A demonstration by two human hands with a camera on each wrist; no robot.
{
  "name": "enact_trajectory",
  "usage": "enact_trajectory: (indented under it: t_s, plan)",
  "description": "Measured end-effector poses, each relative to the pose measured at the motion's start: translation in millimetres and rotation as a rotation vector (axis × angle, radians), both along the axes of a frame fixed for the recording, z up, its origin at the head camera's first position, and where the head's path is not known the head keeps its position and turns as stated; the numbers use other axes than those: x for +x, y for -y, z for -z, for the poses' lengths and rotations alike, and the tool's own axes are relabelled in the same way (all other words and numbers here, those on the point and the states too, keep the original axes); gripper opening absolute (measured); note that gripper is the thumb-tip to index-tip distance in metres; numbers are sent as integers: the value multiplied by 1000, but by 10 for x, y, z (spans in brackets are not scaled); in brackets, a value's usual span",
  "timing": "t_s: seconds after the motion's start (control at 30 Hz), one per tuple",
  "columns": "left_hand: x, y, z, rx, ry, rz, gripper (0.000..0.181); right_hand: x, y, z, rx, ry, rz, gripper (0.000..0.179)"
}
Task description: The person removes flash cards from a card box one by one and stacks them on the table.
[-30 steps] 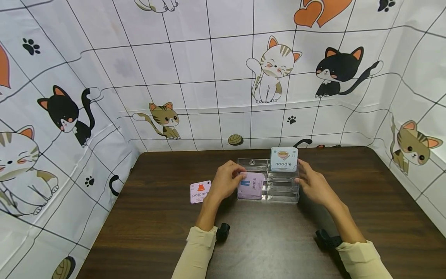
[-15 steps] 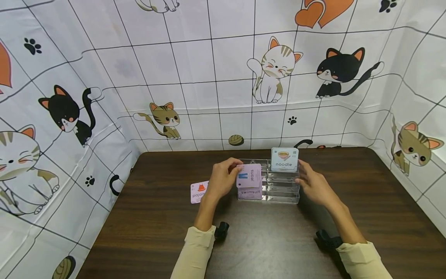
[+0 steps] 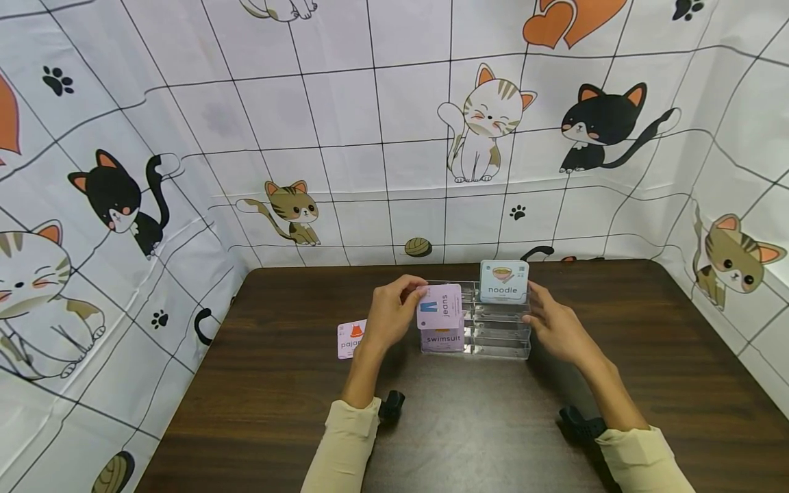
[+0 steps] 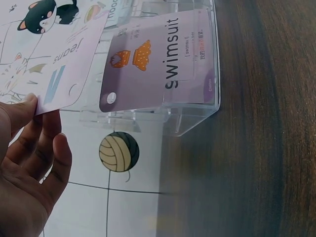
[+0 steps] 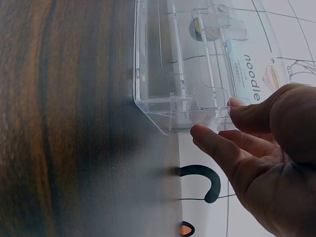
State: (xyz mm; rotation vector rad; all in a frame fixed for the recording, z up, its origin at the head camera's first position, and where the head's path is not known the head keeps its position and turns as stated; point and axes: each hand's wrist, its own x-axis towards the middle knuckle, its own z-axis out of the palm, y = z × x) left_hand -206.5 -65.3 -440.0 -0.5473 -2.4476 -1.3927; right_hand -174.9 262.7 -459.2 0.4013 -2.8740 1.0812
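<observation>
My left hand (image 3: 392, 311) pinches the corner of a purple jeans card (image 3: 440, 307) between thumb and fingers. The jeans card (image 4: 57, 74) is lifted and slanted above a clear tiered card holder (image 3: 499, 348). Lower in the holder's left column leans a purple swimsuit card (image 3: 442, 340), its upper part covered by the jeans card in the head view. A blue-edged noodle card (image 3: 503, 281) stands in the top right tier. At the holder's right side, my right hand (image 3: 557, 329) rests with relaxed fingers, fingertips (image 5: 200, 132) right at the clear side wall.
A pink pajamas card (image 3: 351, 340) lies on the dark wooden table (image 3: 277, 411) left of the holder, partly hidden by the left forearm. Behind the table hangs a white cat-print cloth (image 3: 345, 164).
My left hand has lifted the jeans card up out of the left column, uncovering the swimsuit card behind it. The right hand has stayed at the holder's side.
</observation>
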Motion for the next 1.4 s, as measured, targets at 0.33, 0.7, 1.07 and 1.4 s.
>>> enact_trajectory:
  t_s: [0.33, 0.7, 1.07, 1.4]
  plan:
    - [6, 8, 2, -8, 16, 6, 18, -5, -4, 3, 4, 9, 10, 71]
    - [19, 45, 29, -13, 12, -2, 17, 5, -4, -21, 1, 11, 5, 69]
    - [21, 117, 47, -7, 9, -26, 15, 2, 11, -12, 0, 6, 5, 70]
    - [17, 207, 44, 6, -12, -43, 15, 2, 3, -6, -1, -8, 4, 70]
